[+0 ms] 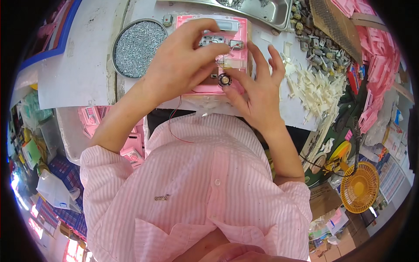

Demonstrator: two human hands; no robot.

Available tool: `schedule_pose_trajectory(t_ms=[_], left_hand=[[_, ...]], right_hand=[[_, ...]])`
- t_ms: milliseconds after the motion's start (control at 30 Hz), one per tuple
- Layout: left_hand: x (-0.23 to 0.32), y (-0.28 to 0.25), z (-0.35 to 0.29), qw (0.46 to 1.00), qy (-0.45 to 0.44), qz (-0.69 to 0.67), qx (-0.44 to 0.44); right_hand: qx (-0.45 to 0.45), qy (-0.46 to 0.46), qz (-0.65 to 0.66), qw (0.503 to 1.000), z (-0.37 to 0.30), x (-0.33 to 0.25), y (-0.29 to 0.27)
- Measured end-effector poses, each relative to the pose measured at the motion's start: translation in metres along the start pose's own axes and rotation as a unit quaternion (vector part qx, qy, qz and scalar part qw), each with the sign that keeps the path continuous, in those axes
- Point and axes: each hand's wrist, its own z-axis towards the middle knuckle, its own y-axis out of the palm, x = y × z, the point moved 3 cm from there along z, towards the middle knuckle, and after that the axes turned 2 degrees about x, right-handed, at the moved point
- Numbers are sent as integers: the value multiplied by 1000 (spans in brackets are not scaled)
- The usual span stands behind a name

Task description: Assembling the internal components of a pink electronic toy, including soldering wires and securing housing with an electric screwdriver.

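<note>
A pink plastic housing (242,54) lies on the table in front of me, with small metal and white parts set in it. My left hand (176,61) reaches over its left side, fingers bent and the tips close together; what they pinch is hidden. Above those fingers is a metal bracket (212,40), with a small motor (236,44) to its right. My right hand (259,87) has thumb and index finger on either side of a small round dark-rimmed part (224,79) at the housing's near end. Its other fingers are spread. A thin red wire (174,114) hangs off the near edge.
A round tin of small screws (139,49) stands left of the housing. A metal tray (270,13) lies behind. To the right are heaps of small motors (321,50), white plastic strips (312,89) and pink parts (377,65). A yellow fan (359,187) is at lower right.
</note>
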Motion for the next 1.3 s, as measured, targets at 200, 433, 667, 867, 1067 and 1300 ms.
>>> schedule_pose_trajectory(t_ms=[200, 433, 667, 867, 1067, 1300], left_hand=[[-3, 22, 23, 996, 52, 66, -12], [-22, 21, 37, 990, 115, 70, -45], [-24, 3, 44, 960, 220, 117, -125], [-32, 9, 20, 963, 212, 152, -62], [-33, 18, 13, 960, 198, 187, -60], [-33, 17, 13, 959, 222, 173, -20]], right_hand=[[46, 62, 36, 996, -13, -6, -6], [109, 53, 45, 992, 3, 27, -18], [68, 80, 15, 994, 52, 36, -1], [21, 39, -135, 990, 71, 18, 0], [19, 234, 76, 969, 63, 34, 4], [7, 54, -170, 984, 73, 19, 8]])
